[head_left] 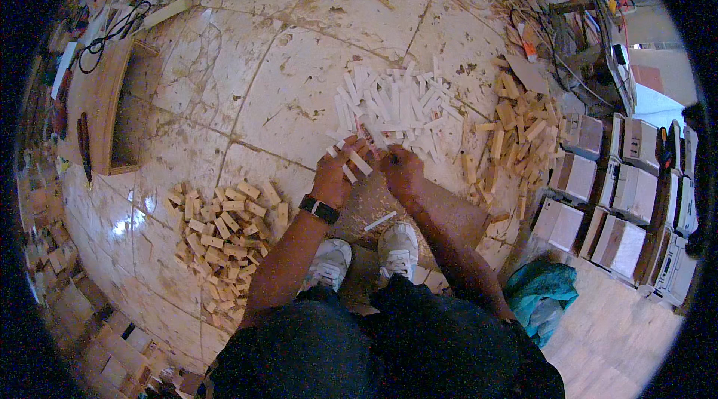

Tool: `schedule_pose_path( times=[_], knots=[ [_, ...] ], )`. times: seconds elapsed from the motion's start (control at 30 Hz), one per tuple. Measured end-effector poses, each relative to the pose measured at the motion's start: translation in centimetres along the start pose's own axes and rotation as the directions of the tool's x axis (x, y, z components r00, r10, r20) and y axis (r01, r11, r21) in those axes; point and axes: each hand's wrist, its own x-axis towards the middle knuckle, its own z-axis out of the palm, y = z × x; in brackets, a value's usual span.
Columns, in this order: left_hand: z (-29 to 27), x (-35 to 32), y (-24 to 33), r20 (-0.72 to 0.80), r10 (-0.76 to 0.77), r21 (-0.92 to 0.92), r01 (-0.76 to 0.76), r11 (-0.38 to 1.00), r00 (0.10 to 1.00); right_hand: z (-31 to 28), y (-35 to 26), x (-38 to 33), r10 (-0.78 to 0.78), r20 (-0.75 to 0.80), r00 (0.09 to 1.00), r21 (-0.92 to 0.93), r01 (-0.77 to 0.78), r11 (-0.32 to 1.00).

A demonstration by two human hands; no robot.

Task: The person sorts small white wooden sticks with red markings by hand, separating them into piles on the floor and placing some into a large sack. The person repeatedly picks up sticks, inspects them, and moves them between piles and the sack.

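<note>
My left hand (333,178), with a dark watch on its wrist, is closed around several short white strips (360,162) that stick out between its fingers. Close beside it, my right hand (402,173) is closed, knuckles up, at the lower end of a slim pale piece with reddish marks (369,135). Its exact kind I cannot make out. Just beyond both hands lies a loose heap of white strips (400,103) on the floor. A single white strip (380,220) rests on the brown sheet (452,216) below my hands, among light shavings.
Small wooden blocks (224,231) are piled at the left, more wood pieces (516,130) at the right. A wooden box frame (116,115) stands far left. Stacked pale blocks (632,197) and a teal cloth (542,294) are on the right. My shoes (398,249) stand close below.
</note>
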Motion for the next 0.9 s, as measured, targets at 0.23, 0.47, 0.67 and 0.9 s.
schedule_pose_path(
  times=[0.23,0.47,0.67,0.9],
  knots=[
    [2.0,1.7,2.2,0.114,0.105,0.166,-0.124,0.978,0.988,-3.0,2.5,-0.7,0.163,-0.318,0.934,0.129,-0.127,0.983],
    [3.1,4.1,2.1,0.176,0.278,0.405,-0.327,0.854,0.944,-7.6,8.6,-11.8,0.322,-0.5,0.804,0.315,-0.177,0.932],
    [-4.5,1.8,-2.2,0.049,0.306,0.807,-0.218,0.549,0.951,-13.6,10.7,-32.4,0.372,-0.868,0.33,0.242,-0.373,0.896],
    [-6.8,0.1,1.8,0.131,0.314,0.757,-0.299,0.581,0.94,-14.6,11.7,-53.7,0.588,-0.809,-0.019,0.457,-0.65,0.607]
  ],
)
